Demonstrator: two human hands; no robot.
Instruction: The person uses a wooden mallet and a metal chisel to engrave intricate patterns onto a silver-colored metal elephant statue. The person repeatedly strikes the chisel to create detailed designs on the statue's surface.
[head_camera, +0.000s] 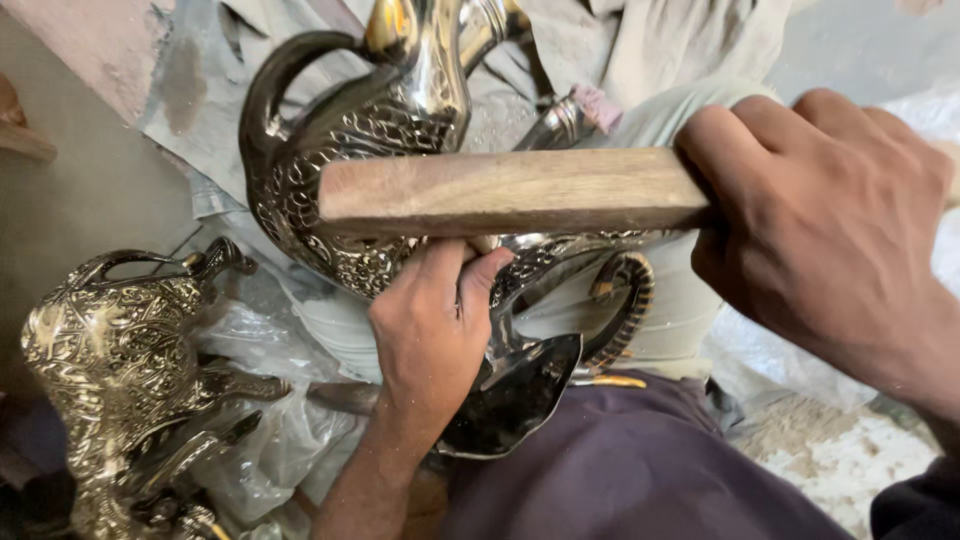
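My right hand (830, 215) grips one end of a flat wooden block (510, 190), held level across the middle of the view. Under the block my left hand (430, 335) holds an engraved, shiny metal ornament with a curved handle and swan-like shape (340, 140), resting on my lap. Its polished dark base (520, 390) and a ribbed curved piece (630, 300) show below my left hand. The block hides the spot where my left fingers meet the metal.
A second engraved brass-coloured ornament (115, 350) lies at the lower left on crumpled clear plastic (260, 440). Grey cloth (640, 50) lies behind the work, purple cloth (620, 470) over my lap, a wall at the upper left, rough floor at the lower right.
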